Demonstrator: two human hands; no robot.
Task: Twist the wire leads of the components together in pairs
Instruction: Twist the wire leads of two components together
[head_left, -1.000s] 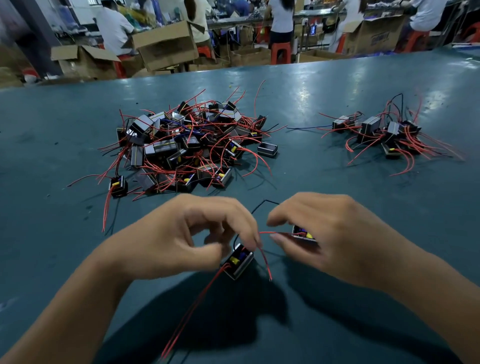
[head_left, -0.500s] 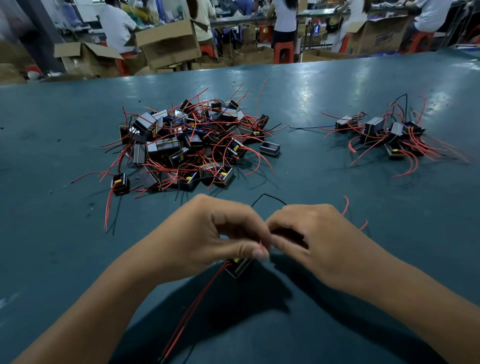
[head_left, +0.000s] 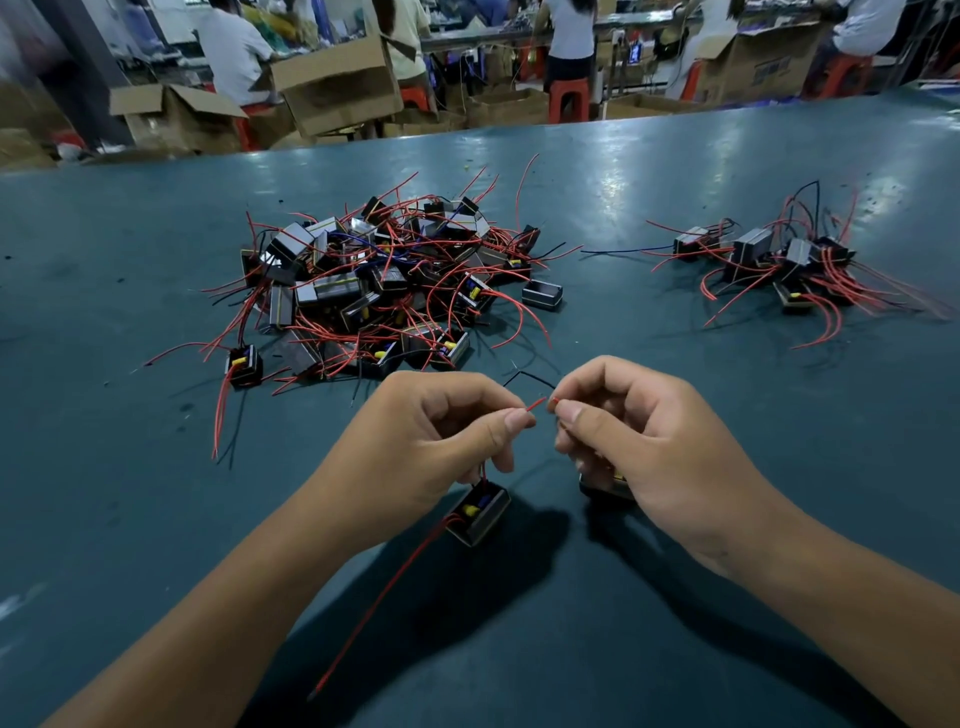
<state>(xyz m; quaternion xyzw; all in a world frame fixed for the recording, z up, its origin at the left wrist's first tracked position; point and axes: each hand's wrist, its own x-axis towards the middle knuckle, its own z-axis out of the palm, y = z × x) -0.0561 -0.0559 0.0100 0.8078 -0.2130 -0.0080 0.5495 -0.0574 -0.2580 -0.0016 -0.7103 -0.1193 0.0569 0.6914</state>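
Component with a yellow part inside hangs tilted just below the left hand, over the tabletop; a long red lead trails from it toward the viewer. Left fingers pinch a short red wire end. Just right of the component, the right hand pinches another red wire tip, the two tips close but apart. A second component shows partly under the right hand. Beyond the component lies a large pile of like parts; far right of it, a smaller pile.
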